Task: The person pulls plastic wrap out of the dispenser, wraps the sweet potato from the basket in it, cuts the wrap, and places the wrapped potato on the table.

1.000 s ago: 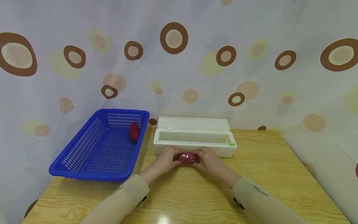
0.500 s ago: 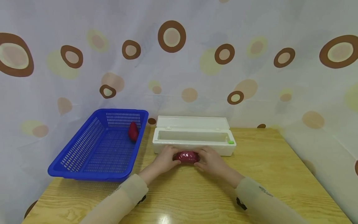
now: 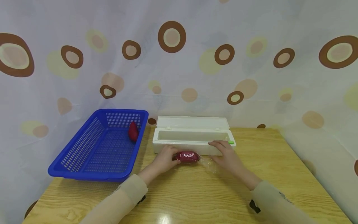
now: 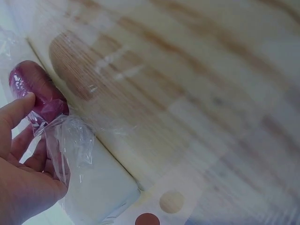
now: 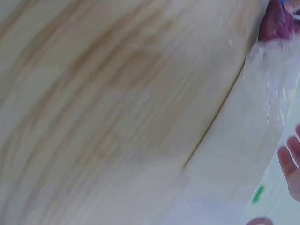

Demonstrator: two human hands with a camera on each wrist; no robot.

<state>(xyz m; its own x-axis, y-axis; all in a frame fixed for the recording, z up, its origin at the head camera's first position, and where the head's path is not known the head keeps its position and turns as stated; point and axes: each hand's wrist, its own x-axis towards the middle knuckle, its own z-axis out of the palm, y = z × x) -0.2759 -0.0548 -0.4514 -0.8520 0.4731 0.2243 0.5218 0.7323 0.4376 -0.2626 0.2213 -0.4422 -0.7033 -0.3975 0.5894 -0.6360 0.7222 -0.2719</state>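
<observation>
A purple-red sweet potato [image 3: 188,157] wrapped in clear cling film lies on the table before the long white box [image 3: 193,148]. My left hand [image 3: 164,159] holds its left end; the left wrist view shows those fingers curled at the sweet potato [image 4: 35,84], with crumpled film [image 4: 77,140] beside them. My right hand [image 3: 227,158] is off to the right, fingers extended near the box's front edge. A loose tail of film [image 3: 208,164] spreads from the sweet potato towards it. The right wrist view catches only part of the right hand [image 5: 291,161].
A blue slotted basket [image 3: 62,172] stands at the left with another red sweet potato [image 3: 133,132] inside. The white box has its lid [image 3: 193,123] raised at the back and a green tab [image 3: 231,142] at its right. A patterned cloth [image 3: 179,68] hangs behind the wooden table [image 3: 184,199].
My right hand has let go of the sweet potato's right end and moved right, its fingers spreading. The film tail there has come into view. My left hand stays where it was.
</observation>
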